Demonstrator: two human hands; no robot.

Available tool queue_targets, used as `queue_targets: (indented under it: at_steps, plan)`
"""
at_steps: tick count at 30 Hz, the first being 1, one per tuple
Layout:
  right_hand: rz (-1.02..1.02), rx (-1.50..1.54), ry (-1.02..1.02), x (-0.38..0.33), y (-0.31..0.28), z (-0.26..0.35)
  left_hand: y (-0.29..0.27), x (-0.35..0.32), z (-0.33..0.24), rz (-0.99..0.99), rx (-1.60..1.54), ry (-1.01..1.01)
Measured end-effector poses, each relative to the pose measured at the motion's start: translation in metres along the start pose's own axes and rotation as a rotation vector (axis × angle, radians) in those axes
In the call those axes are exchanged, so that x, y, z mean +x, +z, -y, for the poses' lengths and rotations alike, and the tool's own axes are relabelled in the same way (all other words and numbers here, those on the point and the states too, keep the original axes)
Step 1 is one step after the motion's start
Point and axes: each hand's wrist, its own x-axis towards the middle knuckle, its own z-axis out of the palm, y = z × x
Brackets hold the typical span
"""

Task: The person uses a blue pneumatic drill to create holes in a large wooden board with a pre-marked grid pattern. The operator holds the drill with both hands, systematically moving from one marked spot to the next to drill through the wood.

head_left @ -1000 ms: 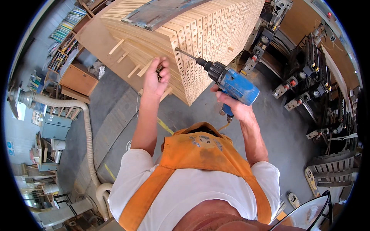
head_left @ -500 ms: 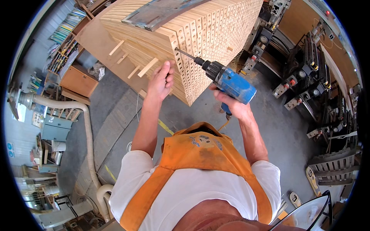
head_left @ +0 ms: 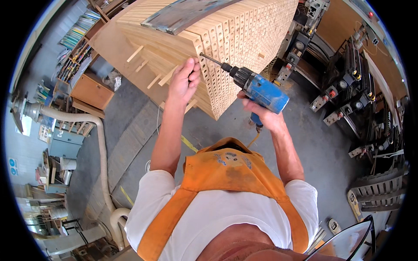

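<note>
A blue cordless-style power drill [head_left: 266, 93] with a black chuck is gripped in my right hand [head_left: 264, 114]. Its long thin bit [head_left: 212, 59] points up and left, the tip at the near edge of a tall stack of pale wooden boards [head_left: 244, 48]. Rows of round holes run along the stack's right face. My left hand [head_left: 184, 81] is closed, thumb and fingers pressed together just left of the bit's tip. Whatever it may hold is too small or hidden to make out.
A worn metal plate [head_left: 180, 16] lies on top of the stack. Wooden sticks [head_left: 135, 54] jut from its left side. Dark machinery with gauges [head_left: 344, 85] stands at the right. A ribbed hose [head_left: 102, 161] crosses the floor at the left, beside cabinets [head_left: 65, 142].
My left hand has risen slightly, its fingertips now closer to the bit's tip. The drill stays in my right hand in almost the same place, and the view has shifted a little.
</note>
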Motion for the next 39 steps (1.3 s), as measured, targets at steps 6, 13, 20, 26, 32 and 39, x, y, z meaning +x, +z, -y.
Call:
queue_targets:
  at_steps: [6, 13, 20, 26, 32, 39]
  plan:
    - [-0.055, -0.448, -0.313, -0.016, -0.013, -0.014, -0.002, 0.001, 0.000, -0.014, -0.025, -0.005]
    - [0.086, 0.200, -0.054, -0.034, -0.026, -0.012, 0.013, -0.020, -0.002, 0.010, 0.110, -0.099]
    - [0.137, 0.105, -0.061, -0.033, -0.041, -0.023, 0.029, -0.020, 0.007, 0.043, 0.243, -0.117]
    - [0.045, -0.050, -0.089, -0.037, -0.023, -0.006, 0.041, -0.013, 0.004, -0.025, 0.305, -0.100]
    - [-0.013, 0.081, -0.076, -0.008, 0.003, -0.001, 0.047, 0.003, -0.014, -0.025, 0.261, -0.021]
    - [0.025, 0.085, -0.044, 0.007, -0.004, 0.002, 0.026, 0.007, -0.039, -0.289, 0.272, 0.141]
